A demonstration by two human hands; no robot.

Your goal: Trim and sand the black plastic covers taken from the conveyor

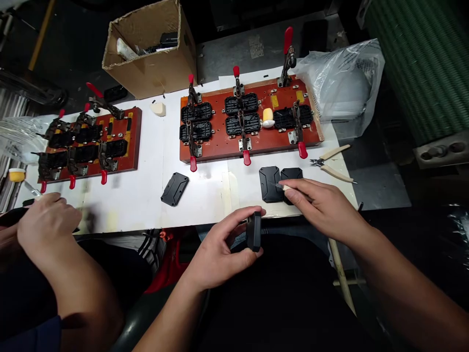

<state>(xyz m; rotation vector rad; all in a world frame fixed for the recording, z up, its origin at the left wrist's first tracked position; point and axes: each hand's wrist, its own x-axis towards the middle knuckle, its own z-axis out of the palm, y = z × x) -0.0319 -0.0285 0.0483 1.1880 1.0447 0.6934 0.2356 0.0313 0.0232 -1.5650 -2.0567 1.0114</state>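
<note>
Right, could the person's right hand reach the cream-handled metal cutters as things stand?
Probably yes: the cream-handled metal cutters lie open just beyond the right hand, with nothing visible between them. It already holds a slim, pale-handled tool, though, and would likely have to set that down first.

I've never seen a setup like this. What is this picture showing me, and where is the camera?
No machine arm here: it's a person's bare hands, seen by one head-worn camera looking forward and down. The left hand holds a black part edge-on; the right hand holds a thin tool. On the white table lie three black plates and pliers. Two reddish boards carry red-handled clamps; a carton stands behind. The hand at far left belongs to a co-worker.
</note>
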